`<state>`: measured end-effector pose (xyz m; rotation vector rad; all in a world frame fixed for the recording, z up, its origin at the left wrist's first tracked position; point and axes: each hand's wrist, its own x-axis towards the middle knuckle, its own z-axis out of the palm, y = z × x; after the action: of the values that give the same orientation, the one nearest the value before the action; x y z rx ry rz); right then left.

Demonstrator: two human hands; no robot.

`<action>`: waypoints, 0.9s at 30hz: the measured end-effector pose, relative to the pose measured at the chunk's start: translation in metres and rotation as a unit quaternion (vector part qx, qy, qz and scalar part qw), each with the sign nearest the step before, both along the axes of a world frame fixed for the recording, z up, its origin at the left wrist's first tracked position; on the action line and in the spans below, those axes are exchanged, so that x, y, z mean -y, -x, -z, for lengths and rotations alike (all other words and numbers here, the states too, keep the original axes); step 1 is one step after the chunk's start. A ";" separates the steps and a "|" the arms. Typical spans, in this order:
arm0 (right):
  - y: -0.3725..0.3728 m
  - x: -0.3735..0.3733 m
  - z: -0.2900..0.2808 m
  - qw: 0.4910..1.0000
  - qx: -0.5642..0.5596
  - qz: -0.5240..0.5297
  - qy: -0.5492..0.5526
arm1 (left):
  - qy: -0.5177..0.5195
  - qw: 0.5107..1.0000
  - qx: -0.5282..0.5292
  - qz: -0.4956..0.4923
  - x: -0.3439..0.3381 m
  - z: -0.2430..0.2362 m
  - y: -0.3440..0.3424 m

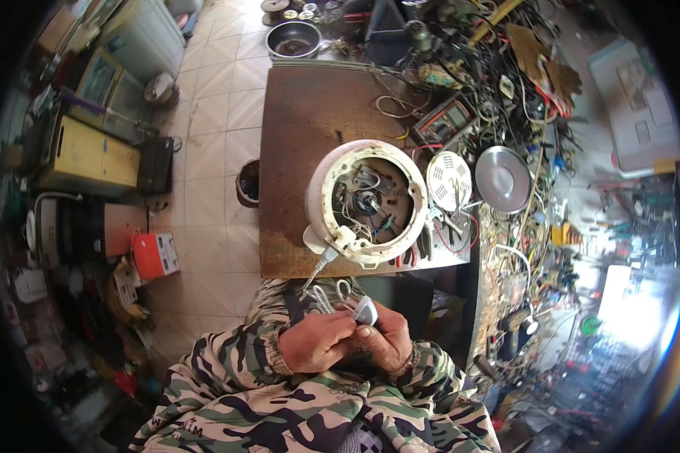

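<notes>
Just in front of my lap, my right hand [390,338] is closed round a white power plug [366,312], with its pins pointing up and left. My left hand [319,343] is closed against it, fingers curled round the white power cord [322,299]; its fingertips are partly hidden. The cord loops above my hands and runs to a grey connector [326,258] at the side of a round cream appliance body, like a rice cooker [319,181]. That body sits bottom up on the brown table [295,113], its underside open with wires and metal parts showing.
Right of the appliance lie a perforated white cover [449,181], a round metal plate [503,180] and a multimeter [443,122]. Red-handled pliers [409,258] lie by the table's near edge. Tangled cables and tools crowd the right side. A dark pan [293,39] stands beyond the table.
</notes>
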<state>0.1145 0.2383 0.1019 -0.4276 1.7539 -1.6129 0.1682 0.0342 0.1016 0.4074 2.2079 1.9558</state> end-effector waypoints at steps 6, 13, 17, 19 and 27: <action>-0.030 -0.030 -0.009 0.946 0.080 0.301 0.093 | -0.023 0.991 0.025 0.129 -0.018 -0.002 0.019; -0.009 -0.151 -0.026 0.798 -0.102 0.594 0.002 | 0.121 0.989 -0.042 -0.073 0.012 0.026 0.051; 0.024 -0.220 -0.052 0.775 -0.141 0.606 -0.111 | 0.243 0.936 -0.087 -0.238 0.030 0.053 0.078; 0.050 -0.225 -0.058 0.778 -0.146 0.600 -0.117 | 0.310 0.902 -0.127 -0.274 0.029 0.059 0.087; 0.124 -0.125 -0.080 0.914 -0.065 0.392 0.086 | 0.182 0.974 -0.078 -0.108 0.009 0.035 0.050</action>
<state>-0.0100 0.3633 0.1818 0.1356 2.0285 -2.3433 0.1180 0.0251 0.0661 0.2839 2.7441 1.6002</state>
